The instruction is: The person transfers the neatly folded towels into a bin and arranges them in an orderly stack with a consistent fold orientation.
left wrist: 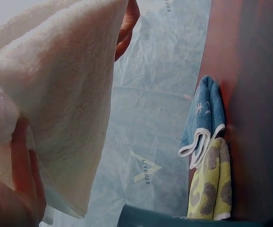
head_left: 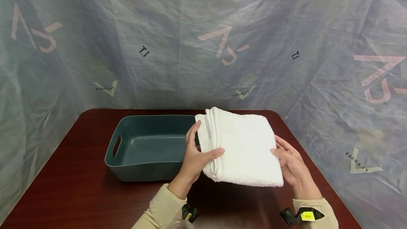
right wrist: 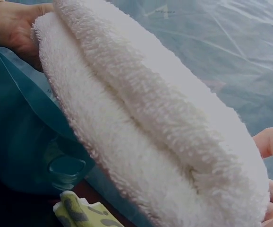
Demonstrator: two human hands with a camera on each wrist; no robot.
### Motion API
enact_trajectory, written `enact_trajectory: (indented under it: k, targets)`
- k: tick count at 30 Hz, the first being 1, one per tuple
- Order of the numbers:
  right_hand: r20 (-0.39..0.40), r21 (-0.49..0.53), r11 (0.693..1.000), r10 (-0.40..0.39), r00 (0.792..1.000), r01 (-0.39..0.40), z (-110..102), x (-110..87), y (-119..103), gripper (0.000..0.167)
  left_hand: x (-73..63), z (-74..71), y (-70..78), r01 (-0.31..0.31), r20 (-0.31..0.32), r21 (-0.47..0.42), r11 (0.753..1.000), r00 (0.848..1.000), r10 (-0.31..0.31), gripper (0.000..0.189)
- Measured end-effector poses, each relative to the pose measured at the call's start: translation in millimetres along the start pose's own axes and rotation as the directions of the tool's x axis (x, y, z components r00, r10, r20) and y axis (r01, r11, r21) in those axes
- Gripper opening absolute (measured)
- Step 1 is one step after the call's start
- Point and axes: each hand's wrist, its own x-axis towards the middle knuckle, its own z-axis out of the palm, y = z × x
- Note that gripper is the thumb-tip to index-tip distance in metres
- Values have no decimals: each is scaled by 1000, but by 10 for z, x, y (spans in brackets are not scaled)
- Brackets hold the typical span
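Note:
A folded white towel [head_left: 245,147] is held up between both hands above the table. My left hand [head_left: 195,158] grips its left side, thumb on the front and fingers behind the folded layers. At the towel's right edge, my right hand [head_left: 292,162] pinches it between thumb and fingers. Thick, fluffy folds of the towel [right wrist: 141,109] fill the right wrist view. Just left of the towel stands a teal basket [head_left: 143,171] with a handle slot; its visible interior holds nothing, and the towel covers its right end.
The dark red table [head_left: 63,162] carries the basket. In the left wrist view, a folded blue towel [left wrist: 202,118] with white trim lies beside a yellow and grey patterned towel [left wrist: 209,184]. Grey plastic sheeting [head_left: 165,63] hangs around the table's back and sides.

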Motion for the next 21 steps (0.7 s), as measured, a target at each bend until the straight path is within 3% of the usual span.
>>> enact_trajectory:
  k: [21]
  targets:
    - [-34,-6,1000,25,999,-25,210,114,-38,39,58,-165,156,28,2,9,1000,1000,-28,96]
